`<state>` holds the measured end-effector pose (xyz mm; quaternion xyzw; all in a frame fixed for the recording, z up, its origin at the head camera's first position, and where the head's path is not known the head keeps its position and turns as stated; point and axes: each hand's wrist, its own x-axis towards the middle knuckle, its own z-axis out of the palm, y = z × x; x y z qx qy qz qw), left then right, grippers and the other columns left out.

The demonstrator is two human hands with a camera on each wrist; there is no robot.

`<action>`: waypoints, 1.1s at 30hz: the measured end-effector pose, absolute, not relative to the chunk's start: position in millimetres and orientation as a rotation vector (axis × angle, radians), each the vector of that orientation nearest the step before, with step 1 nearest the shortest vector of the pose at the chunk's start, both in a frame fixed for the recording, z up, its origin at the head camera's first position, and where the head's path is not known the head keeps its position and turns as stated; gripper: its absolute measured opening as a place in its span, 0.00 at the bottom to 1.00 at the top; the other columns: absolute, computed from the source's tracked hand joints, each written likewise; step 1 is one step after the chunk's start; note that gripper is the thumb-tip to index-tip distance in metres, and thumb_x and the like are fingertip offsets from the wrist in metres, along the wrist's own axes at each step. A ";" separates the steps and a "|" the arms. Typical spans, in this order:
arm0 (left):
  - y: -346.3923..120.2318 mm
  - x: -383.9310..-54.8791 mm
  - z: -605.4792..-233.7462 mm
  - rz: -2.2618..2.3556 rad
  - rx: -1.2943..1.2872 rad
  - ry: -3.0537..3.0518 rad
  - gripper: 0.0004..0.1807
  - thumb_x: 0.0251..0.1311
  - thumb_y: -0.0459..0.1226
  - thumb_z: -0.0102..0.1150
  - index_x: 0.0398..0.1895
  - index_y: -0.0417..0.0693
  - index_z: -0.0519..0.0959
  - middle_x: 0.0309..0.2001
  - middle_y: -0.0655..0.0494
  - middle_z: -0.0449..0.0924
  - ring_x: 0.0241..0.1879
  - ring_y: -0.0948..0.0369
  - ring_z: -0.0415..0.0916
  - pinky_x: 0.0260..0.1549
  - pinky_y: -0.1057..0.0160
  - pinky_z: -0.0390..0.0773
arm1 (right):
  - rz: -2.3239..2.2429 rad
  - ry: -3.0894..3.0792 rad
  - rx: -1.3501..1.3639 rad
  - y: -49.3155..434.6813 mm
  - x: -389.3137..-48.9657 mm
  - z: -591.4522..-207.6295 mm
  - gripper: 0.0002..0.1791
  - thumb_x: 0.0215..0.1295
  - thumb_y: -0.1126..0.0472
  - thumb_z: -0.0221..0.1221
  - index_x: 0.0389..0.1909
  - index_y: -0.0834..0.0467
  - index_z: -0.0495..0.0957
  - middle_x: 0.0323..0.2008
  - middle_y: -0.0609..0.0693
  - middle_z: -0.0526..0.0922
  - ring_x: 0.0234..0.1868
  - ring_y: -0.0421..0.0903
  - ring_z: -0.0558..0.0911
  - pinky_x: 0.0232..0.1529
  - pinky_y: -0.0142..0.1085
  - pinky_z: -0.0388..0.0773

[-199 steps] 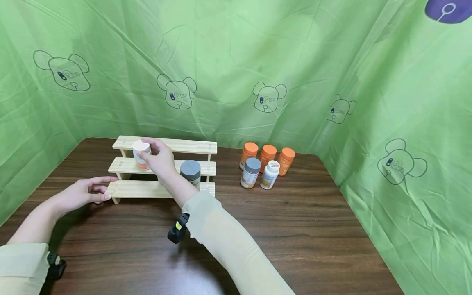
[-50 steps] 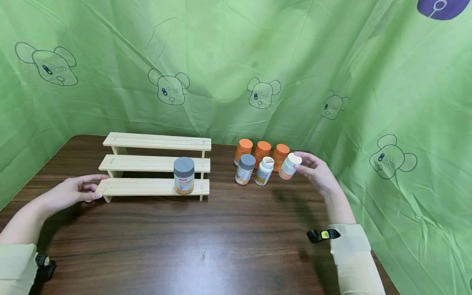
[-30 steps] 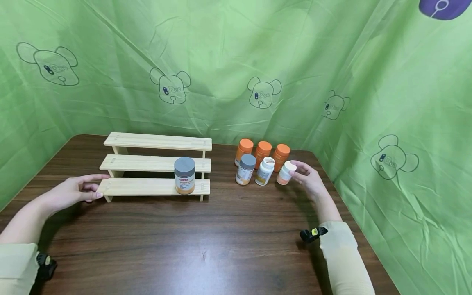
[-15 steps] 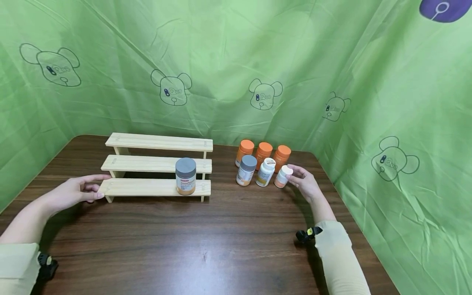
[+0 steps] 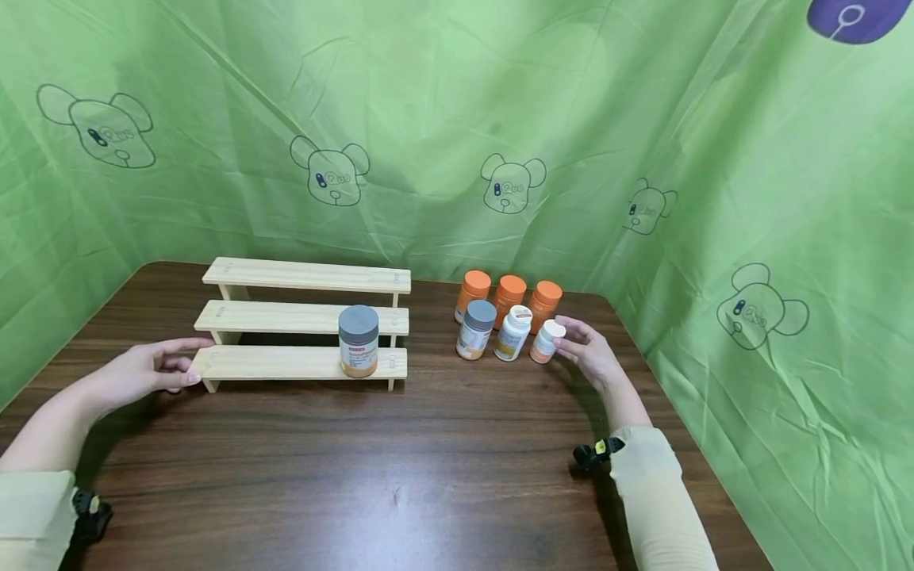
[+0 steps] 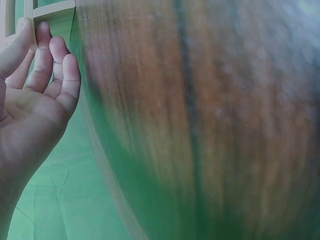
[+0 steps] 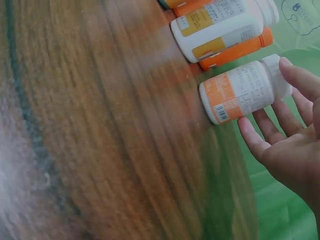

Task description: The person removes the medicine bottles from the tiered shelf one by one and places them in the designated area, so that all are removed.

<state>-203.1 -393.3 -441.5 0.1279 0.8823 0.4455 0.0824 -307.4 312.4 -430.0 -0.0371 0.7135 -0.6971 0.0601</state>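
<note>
At the left, my left hand (image 5: 146, 371) pinches the end of the lowest shelf of a three-tier wooden rack (image 5: 264, 362) between thumb and fingers. A grey-capped supplement bottle (image 5: 359, 342) stands on that shelf. On the right, my right hand (image 5: 591, 353) holds a small white-capped pill bottle (image 5: 547, 342) with an orange and white label, upright on the table. In the right wrist view the thumb (image 7: 298, 77) lies against its cap and the other fingers reach round its far side. Beside it stands a taller white bottle (image 5: 512, 335).
A second grey-capped bottle (image 5: 475, 330) stands left of the white one. Behind them is a row of three orange-capped bottles (image 5: 509, 300). Green curtain (image 5: 428, 119) encloses the back and sides of the brown wooden table (image 5: 400, 476).
My right hand took the small pill bottle off the rack's middle shelf, carried it right, lowered it, and slid it left beside the white bottle. My left hand stays at the rack.
</note>
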 end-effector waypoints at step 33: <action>-388.9 -201.2 -437.6 1.323 0.403 2.635 0.30 0.60 0.34 0.60 0.65 0.43 0.63 0.35 0.53 0.82 0.28 0.65 0.75 0.27 0.65 0.74 | -2.057 2.361 -0.413 273.7 -270.9 -336.4 0.29 0.64 0.63 0.59 0.66 0.54 0.65 0.66 0.60 0.65 0.66 0.55 0.65 0.57 0.39 0.71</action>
